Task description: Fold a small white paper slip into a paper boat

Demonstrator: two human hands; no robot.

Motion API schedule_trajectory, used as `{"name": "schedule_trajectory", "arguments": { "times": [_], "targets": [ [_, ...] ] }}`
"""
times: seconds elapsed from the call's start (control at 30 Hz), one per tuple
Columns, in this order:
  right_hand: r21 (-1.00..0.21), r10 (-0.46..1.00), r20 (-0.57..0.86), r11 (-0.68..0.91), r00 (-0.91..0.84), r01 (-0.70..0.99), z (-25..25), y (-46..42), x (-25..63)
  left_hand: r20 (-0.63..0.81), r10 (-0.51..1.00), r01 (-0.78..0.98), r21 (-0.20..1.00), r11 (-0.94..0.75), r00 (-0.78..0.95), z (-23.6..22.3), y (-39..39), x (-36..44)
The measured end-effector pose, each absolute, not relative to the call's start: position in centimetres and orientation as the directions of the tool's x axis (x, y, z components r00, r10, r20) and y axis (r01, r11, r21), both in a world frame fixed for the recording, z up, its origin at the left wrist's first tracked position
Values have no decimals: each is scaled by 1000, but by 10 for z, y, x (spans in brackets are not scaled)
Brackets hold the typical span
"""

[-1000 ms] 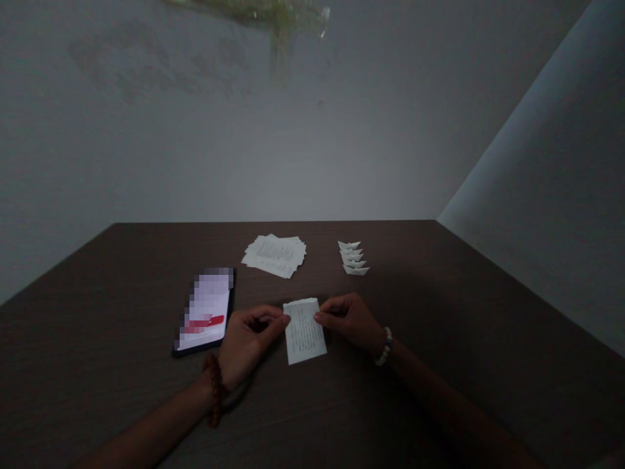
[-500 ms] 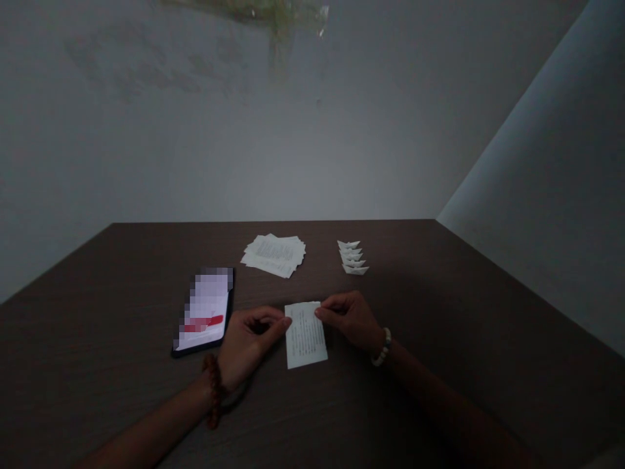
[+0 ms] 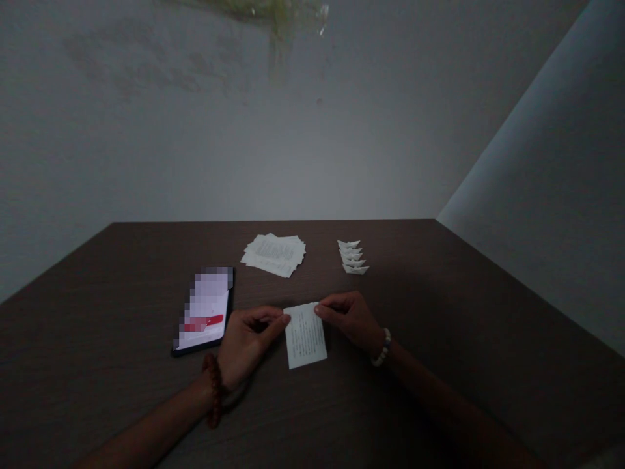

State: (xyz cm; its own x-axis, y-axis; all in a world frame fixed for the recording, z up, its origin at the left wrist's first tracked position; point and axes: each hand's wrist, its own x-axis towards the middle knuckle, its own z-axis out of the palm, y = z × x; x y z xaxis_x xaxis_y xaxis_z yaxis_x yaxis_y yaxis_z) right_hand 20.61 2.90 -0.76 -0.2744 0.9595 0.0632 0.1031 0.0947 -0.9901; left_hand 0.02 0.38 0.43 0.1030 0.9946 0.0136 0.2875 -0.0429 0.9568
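While the printed paper slip (image 3: 305,336) lies on the dark wooden table (image 3: 112,306), the left hand (image 3: 249,345) and right hand (image 3: 349,319) pinch its upper corners from either side, a phone (image 3: 205,311) just beside the left hand, a loose stack of printed slips (image 3: 273,255) and a row of small folded paper boats (image 3: 352,257) farther off.

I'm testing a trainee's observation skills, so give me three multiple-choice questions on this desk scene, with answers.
1. Where is the black smartphone? A) left of the left hand B) on the paper stack C) held in the air
2. How many small white folded paper boats form the row? A) two B) five C) nine
3. What state is the white printed paper slip in? A) crumpled B) folded into a boat C) flat, held between both hands

1: A, it lies on the dark brown tabletop beside that hand.
2: B, five show.
3: C, the right hand and left hand meet its top edge.
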Motion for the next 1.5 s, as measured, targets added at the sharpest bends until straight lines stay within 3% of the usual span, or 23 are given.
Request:
{"name": "schedule_trajectory", "arguments": {
  "times": [0.27,1.17,1.37,1.5],
  "targets": [
    [-983,961,95,131,-261,126,-13,31,207,-6,984,255,966,-40,176,6,2,0],
    [-975,973,95,134,-212,179,-9,28,201,0,990,318,947,-45,141,2,3,1],
    [-867,956,211,278,-203,414,-16,29,198,102,980,516,838,-177,171,-7,11,-1],
    [-739,930,275,367,-245,565,-20,32,199,213,951,678,667,-309,224,-10,15,-4]
  ]
}}
